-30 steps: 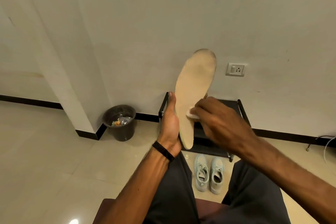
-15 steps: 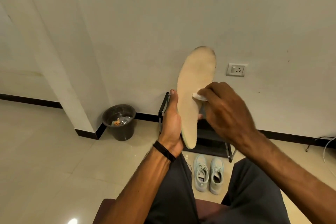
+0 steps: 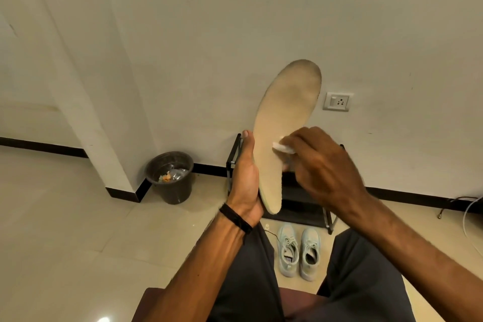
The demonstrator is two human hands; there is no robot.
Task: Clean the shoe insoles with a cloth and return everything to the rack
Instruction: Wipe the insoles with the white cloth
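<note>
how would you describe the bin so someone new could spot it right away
Start at the white pillar left of the shoe rack. At the foot of its corner, on the tiled floor against the wall, stands the bin. It is the only round, dark bucket there, with scraps of litter inside.

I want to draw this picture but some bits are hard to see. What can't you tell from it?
Head view only:
- cloth: mostly hidden inside the right hand; only a white corner shows.
- insole: its underside faces away; the left hand covers part of one edge.
- rack: the hands and the insole block most of it, so its shelves cannot be checked.
- bin: its contents are too small to name.
</note>
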